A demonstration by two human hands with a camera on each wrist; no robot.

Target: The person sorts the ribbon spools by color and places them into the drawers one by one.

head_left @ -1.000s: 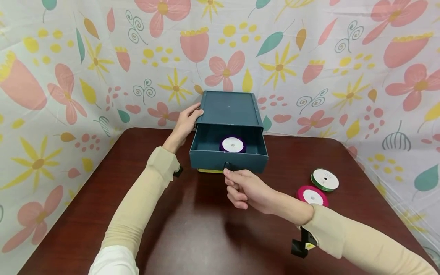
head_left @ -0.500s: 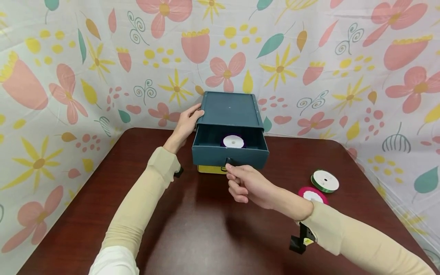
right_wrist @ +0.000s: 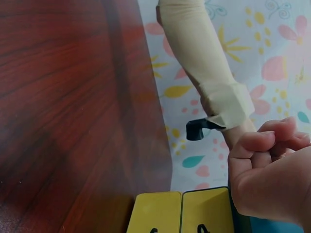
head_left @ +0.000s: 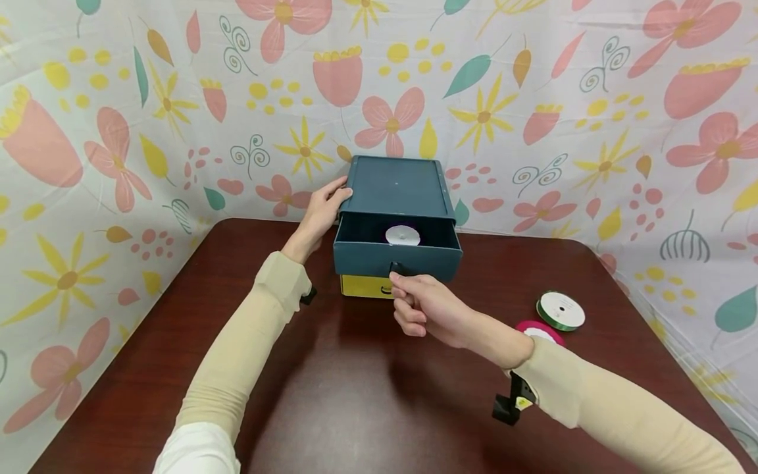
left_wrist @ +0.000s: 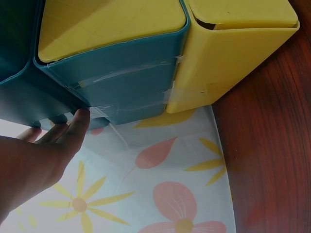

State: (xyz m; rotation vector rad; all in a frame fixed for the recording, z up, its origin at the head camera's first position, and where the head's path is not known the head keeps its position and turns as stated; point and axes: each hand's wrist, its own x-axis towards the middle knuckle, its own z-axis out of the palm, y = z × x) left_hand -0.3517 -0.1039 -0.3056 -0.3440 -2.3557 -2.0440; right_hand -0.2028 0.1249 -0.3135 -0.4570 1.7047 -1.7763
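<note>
In the head view, a dark teal drawer cabinet (head_left: 395, 187) stands at the back of the table. Its top drawer (head_left: 361, 259) is partly out, and a spool of purple ribbon (head_left: 403, 236) lies inside, its lower part hidden by the drawer front. My left hand (head_left: 320, 214) rests against the cabinet's left side; the left wrist view shows its fingers (left_wrist: 77, 128) stretched along the teal wall. With thumb and curled index finger, my right hand (head_left: 435, 309) pinches the small dark drawer handle (head_left: 395, 267). The right wrist view shows its other fingers (right_wrist: 260, 141) folded in.
Below the open drawer is a yellow drawer (head_left: 362, 286), shut. On the right of the brown table (head_left: 331, 382) lie a green ribbon spool (head_left: 561, 311) and a pink ribbon spool (head_left: 547, 331), the latter partly behind the right forearm. A floral cloth (head_left: 237, 99) hangs close behind.
The top drawer has slid inward, with my right hand moving forward along with it. More of the yellow drawer below now shows. My left hand has stayed on the cabinet's side.
</note>
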